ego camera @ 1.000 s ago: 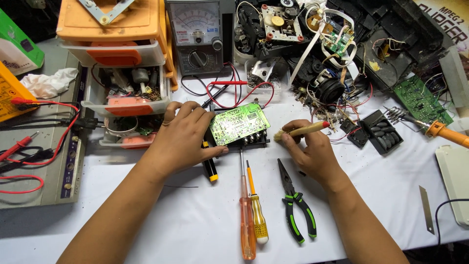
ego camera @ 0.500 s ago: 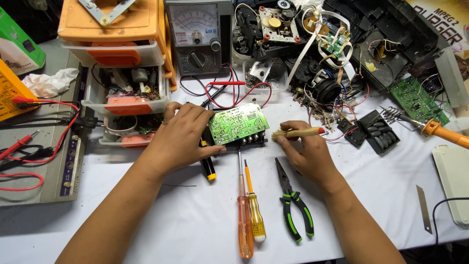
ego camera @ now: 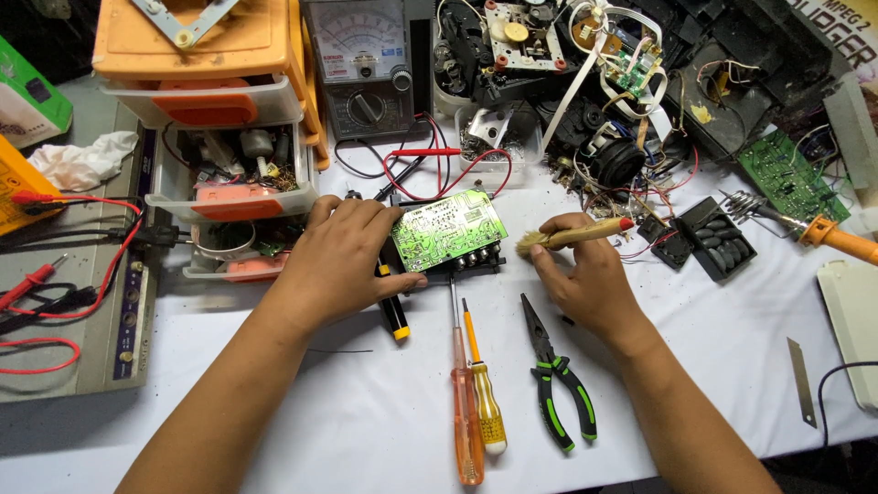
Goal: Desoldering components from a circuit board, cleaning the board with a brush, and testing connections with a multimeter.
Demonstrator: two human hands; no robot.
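My left hand (ego camera: 340, 261) grips the left edge of a green circuit board (ego camera: 450, 229), holding it tilted on the white table. My right hand (ego camera: 585, 274) holds a small wooden-handled brush (ego camera: 572, 236) with a red tip, its bristles pointing left, just off the board's right edge. A black-and-yellow screwdriver (ego camera: 394, 314) lies partly under my left hand.
Two orange-handled screwdrivers (ego camera: 476, 412) and green-handled pliers (ego camera: 556, 384) lie in front of me. An analog multimeter (ego camera: 366, 64) with red leads stands behind, an orange drawer unit (ego camera: 210, 101) at the left, dismantled electronics (ego camera: 640, 82) at the back right, a soldering iron (ego camera: 828, 236) at the right.
The brush has swung from pointing away to the right of the board toward its right edge. My left hand keeps its hold on the board.
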